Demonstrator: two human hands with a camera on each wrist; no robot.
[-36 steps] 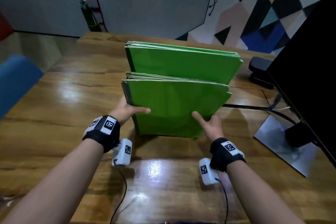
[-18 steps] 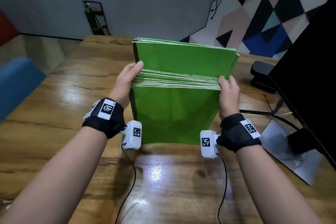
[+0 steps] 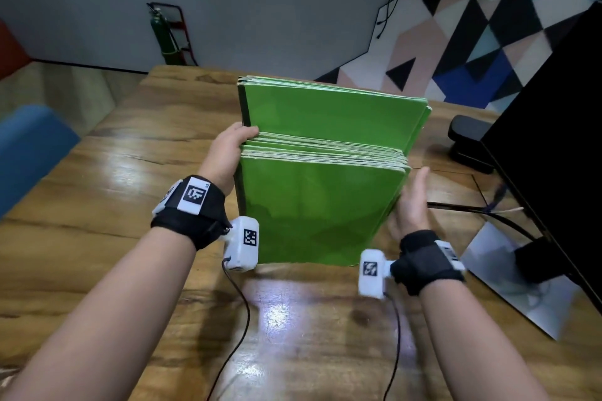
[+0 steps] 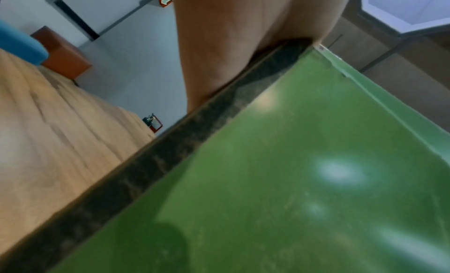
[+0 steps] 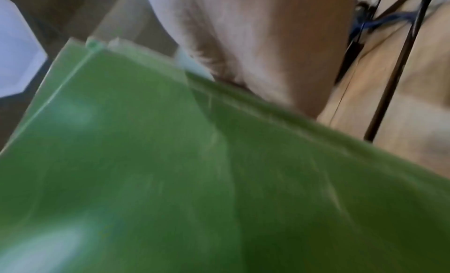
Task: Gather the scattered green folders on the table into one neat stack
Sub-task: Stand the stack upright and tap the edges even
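While the green folders (image 3: pixel 322 208) stand on edge on the wooden table (image 3: pixel 97 198), a nearer bundle sits lower than the taller one behind it. 2 hands frame them: the left hand (image 3: pixel 228 156) curls round the dark spine side, the right hand (image 3: pixel 411 202) presses flat, fingers straight, against the open side. Bare glossy wood spreads to the left; a black monitor (image 3: pixel 553 140) and its stand crowd the right edge. From the left wrist, the worn dark spine (image 4: pixel 170 148) shows; the right wrist view is blurred.
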